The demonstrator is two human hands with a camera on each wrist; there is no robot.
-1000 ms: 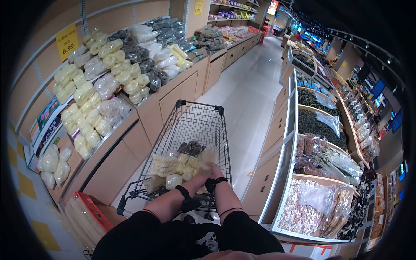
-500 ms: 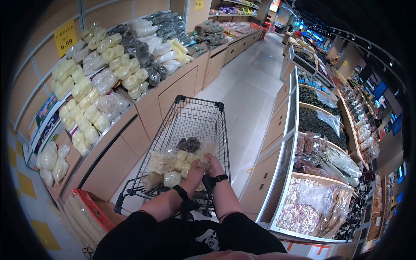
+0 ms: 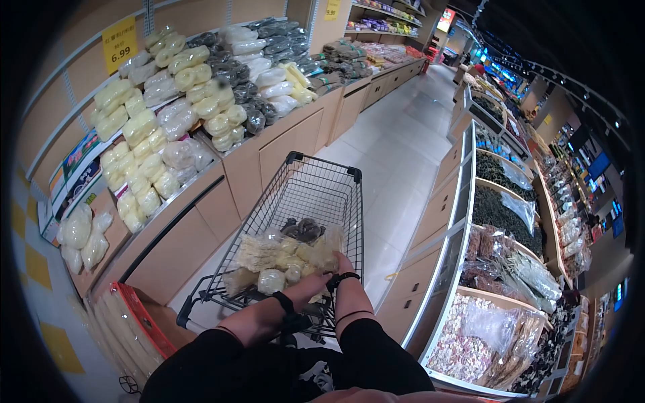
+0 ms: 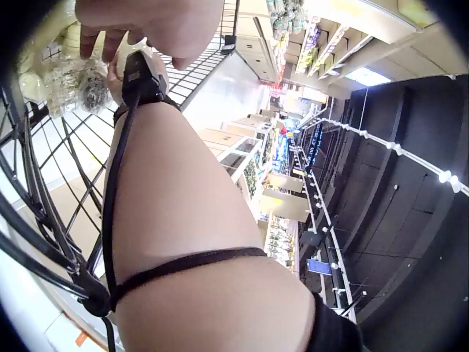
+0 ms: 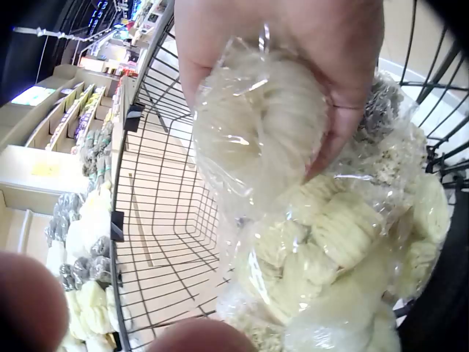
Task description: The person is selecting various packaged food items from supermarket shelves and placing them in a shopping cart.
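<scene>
My right hand (image 5: 293, 26) grips a clear plastic bag of pale coiled dried noodles (image 5: 260, 128), its fingers curled round the far side. Beneath it in the cart lie yellowish noodle bundles (image 5: 330, 235) in clear wrap. In the left wrist view my left hand (image 4: 157, 26) has loosely extended fingers and nothing in its grasp. It hovers close by the small camera (image 4: 143, 77) strapped at my right wrist. Blurred left fingertips (image 5: 201, 337) show low in the right wrist view. Dark wrapped bundles (image 3: 306, 230) sit farther forward in the cart.
The black wire shopping cart (image 3: 357, 215) stands directly ahead. Along the left runs a shelf counter (image 3: 289, 144) stacked with bagged noodles; on the right are bins of dried goods (image 3: 484, 336). A tiled aisle (image 3: 396, 121) stretches ahead between them. A red-edged box (image 3: 138, 322) is at lower left.
My left hand has drawn back from the held bag toward my right wrist, while my right hand keeps hold of the noodles. The head view has shifted slightly.
</scene>
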